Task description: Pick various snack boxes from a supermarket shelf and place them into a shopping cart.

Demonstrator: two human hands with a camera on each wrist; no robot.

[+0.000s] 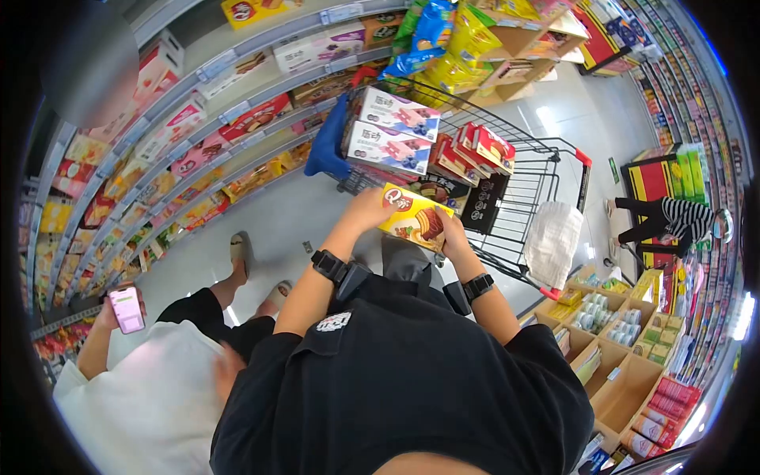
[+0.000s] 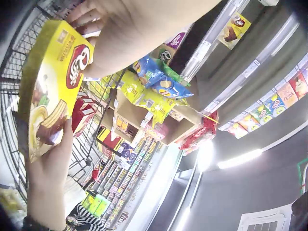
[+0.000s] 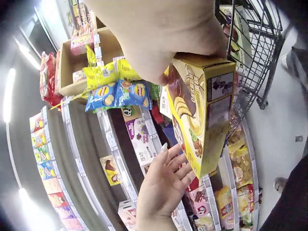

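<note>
A yellow box of snack cakes [image 1: 417,216], printed with a red-brown logo and a picture of a layered cake, is held in front of the body, beside the cart. My right hand [image 1: 454,236] grips its right end, with the thumb over the printed face in the left wrist view. At the opposite end is my left hand [image 1: 372,210]; the right wrist view shows its fingers [image 3: 179,166] extended at the box's edge. A shopping cart [image 1: 546,178] stands just beyond, holding white-and-purple boxes [image 1: 393,146] and red boxes [image 1: 483,150].
Shelves of packaged snacks [image 1: 261,119] run along the left. Bags of chips [image 1: 451,47] hang past the cart. A white cloth [image 1: 552,244] drapes over the cart's handle side. Wooden bins [image 1: 621,380] stand at right. Close on the left is a person in white [image 1: 150,380] holding a phone [image 1: 127,309].
</note>
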